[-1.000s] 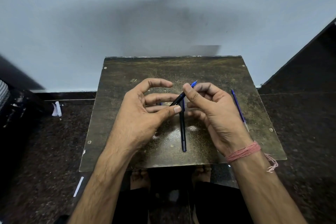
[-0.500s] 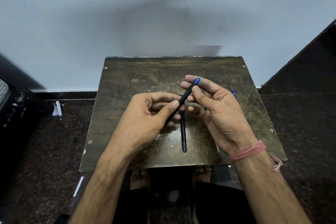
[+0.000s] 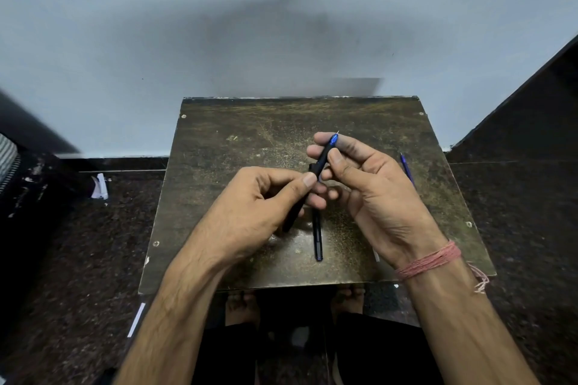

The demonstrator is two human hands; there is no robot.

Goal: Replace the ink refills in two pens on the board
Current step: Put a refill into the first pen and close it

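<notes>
A dark worn board (image 3: 237,141) lies in front of me. Both hands hold one black pen (image 3: 322,159) with a blue tip, slanted up to the right above the board's middle. My left hand (image 3: 250,216) grips its lower barrel between thumb and fingers. My right hand (image 3: 372,194) pinches the upper part near the blue tip. A second black pen (image 3: 318,237) lies on the board below the hands, pointing toward me. A thin blue refill (image 3: 407,169) rests on the board's right side, partly hidden behind my right hand.
The board sits against a pale wall, over a dark speckled floor (image 3: 93,244). White paper scraps (image 3: 100,187) lie on the floor at left, and a white strip (image 3: 136,320) near the board's front left corner. My feet (image 3: 242,306) show under the board's front edge.
The held pen has tilted more upright and risen, its blue tip now higher on the right. My left fingers have curled shut around the barrel; my right hand shifted right and up.
</notes>
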